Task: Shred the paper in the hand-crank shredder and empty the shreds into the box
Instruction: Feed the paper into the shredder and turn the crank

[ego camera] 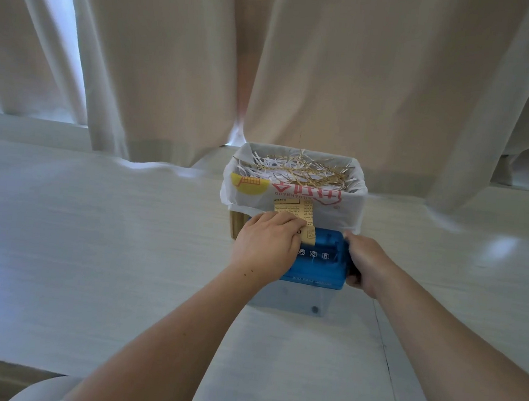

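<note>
At frame centre, a blue hand-crank shredder [318,259] is sitting on the white bench [92,249]. The left hand [267,242] is pressing a yellowish printed paper [294,214] onto its top, while the right hand [364,263] is closing around its right side. Just above, a bag-lined box [293,199] is holding shreds [291,169] before beige curtains [332,72].

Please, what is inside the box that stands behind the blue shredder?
The box, lined with a white plastic bag, holds white and yellowish paper shreds, heaped near its rim. Whatever lies beneath them is covered.
</note>
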### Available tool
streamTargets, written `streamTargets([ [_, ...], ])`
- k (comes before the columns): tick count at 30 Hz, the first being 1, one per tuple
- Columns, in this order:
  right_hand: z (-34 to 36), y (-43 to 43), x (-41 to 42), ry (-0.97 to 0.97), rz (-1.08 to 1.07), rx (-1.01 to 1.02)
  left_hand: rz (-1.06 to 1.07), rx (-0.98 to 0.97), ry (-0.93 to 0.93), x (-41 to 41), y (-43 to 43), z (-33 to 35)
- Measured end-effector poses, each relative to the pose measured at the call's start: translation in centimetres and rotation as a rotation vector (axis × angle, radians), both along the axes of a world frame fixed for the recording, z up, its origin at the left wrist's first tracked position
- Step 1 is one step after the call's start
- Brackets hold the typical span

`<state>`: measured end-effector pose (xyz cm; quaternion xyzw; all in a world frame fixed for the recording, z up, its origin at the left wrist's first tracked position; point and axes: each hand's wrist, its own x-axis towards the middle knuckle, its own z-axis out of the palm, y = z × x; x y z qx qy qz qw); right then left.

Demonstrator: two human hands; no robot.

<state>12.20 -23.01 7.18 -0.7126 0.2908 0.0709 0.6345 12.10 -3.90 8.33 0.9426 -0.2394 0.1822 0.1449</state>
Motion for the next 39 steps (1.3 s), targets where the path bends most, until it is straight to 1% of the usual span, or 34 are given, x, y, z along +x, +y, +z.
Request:
streamTargets([
  [1, -0.3, 0.0, 0.0, -0.044, 0.002, -0.001, 0.0, -0.002, -0.001, 0.0, 0.0, 0.0],
  [2, -0.7, -0.2, 0.0, -0.122, -0.003, -0.052, 0.0, -0.003, -0.002, 0.0, 0.0, -0.1],
  [3, -1.1, -0.3, -0.2, -0.232, -0.018, -0.155, -0.002, -0.003, -0.003, 0.0, 0.1, -0.1],
  [5, -1.7, -0.8, -1.2, -0.513, -0.042, -0.372, -0.006, -0.004, -0.001, 0.0, 0.1, -0.1],
  [6, -2.0, -0.9, -1.9, -0.631, -0.009, -0.438, -0.007, -0.004, -0.002, 0.0, 0.1, -0.1],
  [8, -2.6, -1.1, -3.0, -0.733, 0.118, -0.52, -0.001, -0.004, -0.005, 0.0, 0.0, -0.1],
  [10, -3.2, -1.3, -3.7, -0.756, 0.235, -0.585, 0.004, -0.001, -0.004, -0.1, -0.1, -0.1],
  [12, -3.6, -1.5, -4.0, -0.775, 0.276, -0.634, 0.007, 0.001, -0.006, -0.1, -0.1, -0.1],
  [16, -3.9, -1.5, -4.0, -0.766, 0.242, -0.728, 0.01, 0.009, -0.013, -0.1, -0.1, -0.1],
  [19, -4.0, -1.1, -3.9, -0.74, 0.198, -0.757, 0.013, 0.013, -0.012, -0.1, -0.1, -0.2],
  [26, -4.0, 0.2, -4.0, -0.685, 0.103, -0.704, 0.012, 0.016, -0.015, -0.1, -0.1, -0.2],
  [35, -3.6, 0.1, -4.1, -0.509, 0.079, -0.735, 0.01, 0.016, -0.011, 0.1, -0.1, -0.3],
  [37, -3.6, 0.0, -4.0, -0.494, 0.1, -0.745, 0.01, 0.018, -0.008, 0.2, -0.1, -0.4],
  [39, -3.5, -0.2, -4.1, -0.506, 0.125, -0.704, 0.009, 0.018, -0.007, 0.2, -0.1, -0.4],
])
